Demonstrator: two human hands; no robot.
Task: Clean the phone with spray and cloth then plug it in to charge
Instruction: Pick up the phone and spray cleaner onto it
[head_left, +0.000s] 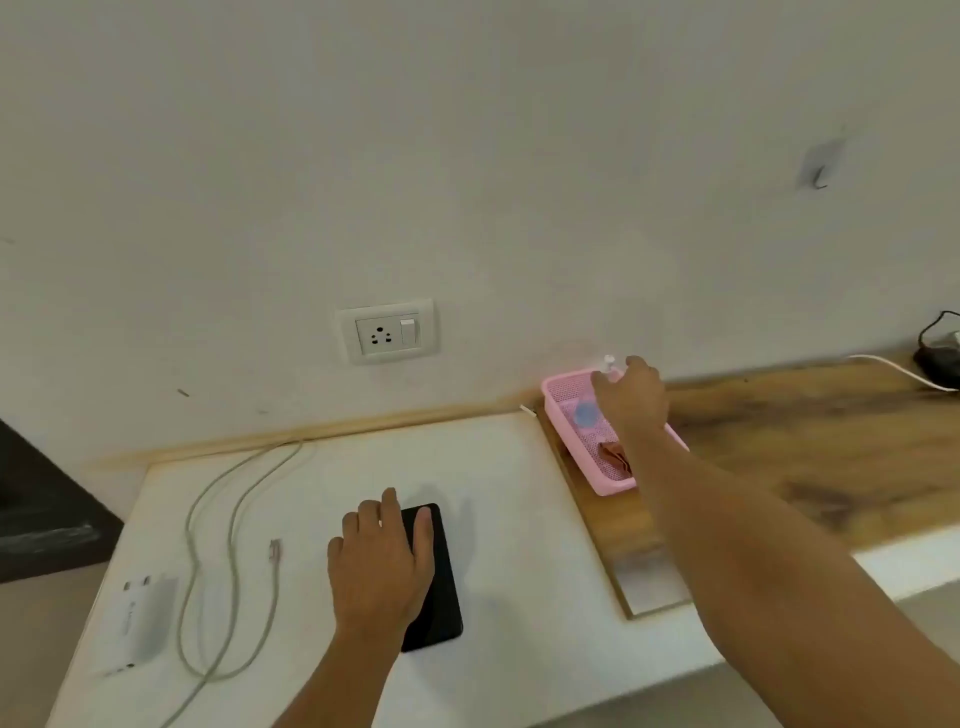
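A black phone (439, 587) lies flat on the white tabletop (519, 493). My left hand (382, 566) rests on its left side, fingers spread over the top edge. My right hand (631, 397) reaches into a pink basket (558, 387) by the wall, fingers closed around a small spray bottle (608, 362) whose white nozzle shows above the hand. A brown cloth (613, 454) lies in the basket's near end. A white charger adapter (140, 618) and a pale cable (234, 519) lie at the left, the cable's plug end (274, 550) loose.
A wall socket with a switch (387, 332) sits above the tabletop. A wooden counter (805, 441) extends to the right, with a white cord (893, 371) and a black object (940, 348) at its far end. A hook (821, 174) hangs on the wall.
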